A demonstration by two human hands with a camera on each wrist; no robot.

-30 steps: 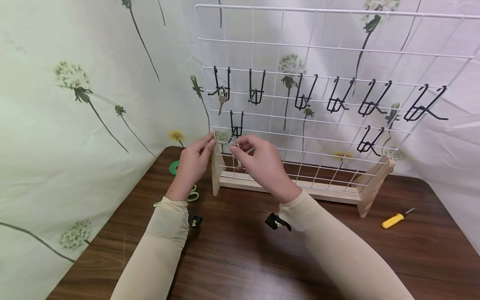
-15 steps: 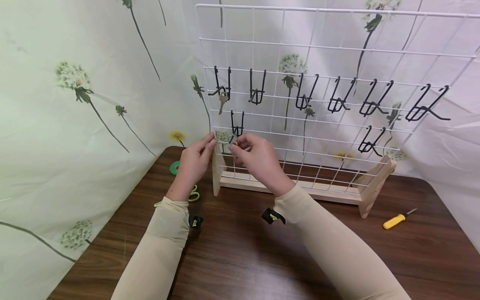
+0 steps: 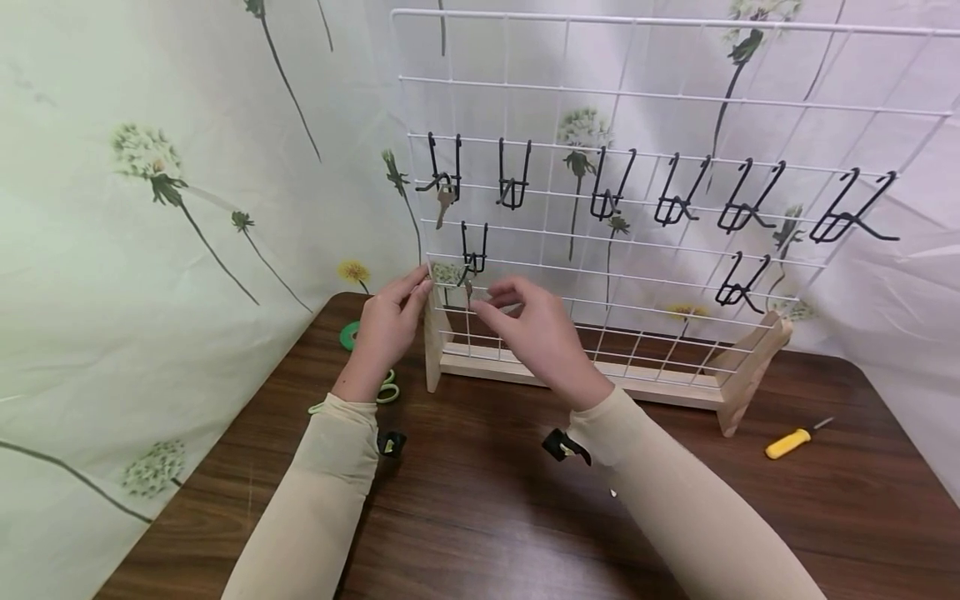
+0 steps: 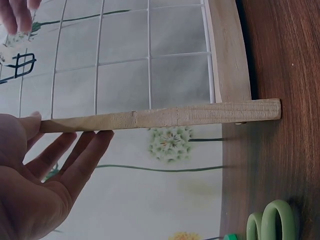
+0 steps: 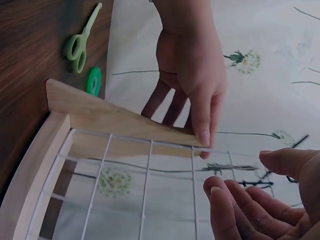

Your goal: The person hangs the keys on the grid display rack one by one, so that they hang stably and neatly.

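So the left hand (image 3: 386,329) rests straight fingers on the rack (image 3: 600,150)'s wooden left post. The right hand (image 3: 536,333) hovers, fingers loosely curled around nothing, just right of a small key (image 3: 468,287) dangling from the low hook (image 3: 472,250). Looks light, stiff, a bit slick; I'd pinch its flat head.

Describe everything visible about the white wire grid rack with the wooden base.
The white wire grid rack stands upright on the dark wooden table, its thin wires forming square cells. A pale wooden base rail and two wooden end feet hold it. Black wire hooks hang in two rows; the top-left one carries a key. The left hand rests straight fingers on its left wooden upright; the right hand hovers near the lower-left hook.
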